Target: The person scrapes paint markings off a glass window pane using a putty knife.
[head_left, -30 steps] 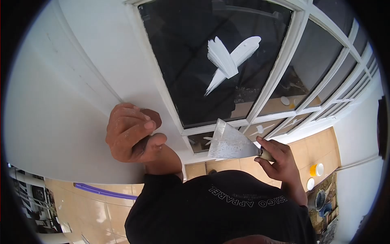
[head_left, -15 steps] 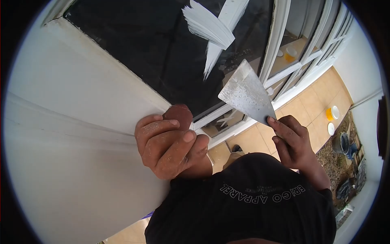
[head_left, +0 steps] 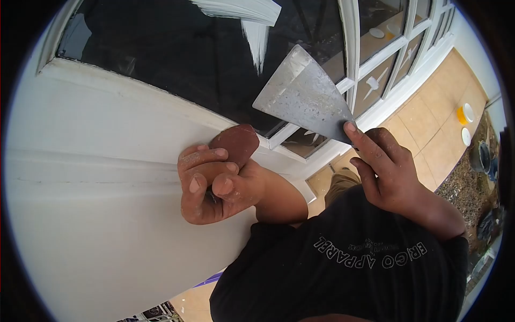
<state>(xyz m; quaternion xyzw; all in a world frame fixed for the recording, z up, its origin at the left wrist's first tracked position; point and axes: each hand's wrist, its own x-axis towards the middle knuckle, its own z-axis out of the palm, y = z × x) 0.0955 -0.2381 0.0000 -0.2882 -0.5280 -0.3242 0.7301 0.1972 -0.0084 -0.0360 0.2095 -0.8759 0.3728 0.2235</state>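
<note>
So the person in the black shirt [head_left: 343, 268] has both hands up, right by this big dark window pane [head_left: 161, 48]. Left hand [head_left: 212, 185] is curled up tight, fingers bent in with specks of dust on them, and it's hanging onto a reddish-brown sheet [head_left: 236, 145], looks like sandpaper to me. The sheet pokes up past the fingers at the pane's lower edge, over the white frame [head_left: 177, 102] from where I'm looking; can't tell if it's actually touching the wood, or if the knuckles are on the white wall [head_left: 96, 225]. Right hand [head_left: 389, 169] is closed around a scraper [head_left: 306, 94], grip mostly hidden in the fist, index finger out along the base of the blade. That wide metal blade is scuffed and tilted up to the left, in front of the glass from here. There's a thick white smear [head_left: 244, 11] on the pane, plus a smaller white mark [head_left: 374, 83] on one of the little panes. Over on the tiled floor [head_left: 429, 129] there's a yellow-and-white tub [head_left: 461, 115] with a round white lid [head_left: 466, 136] just beside it.
</note>
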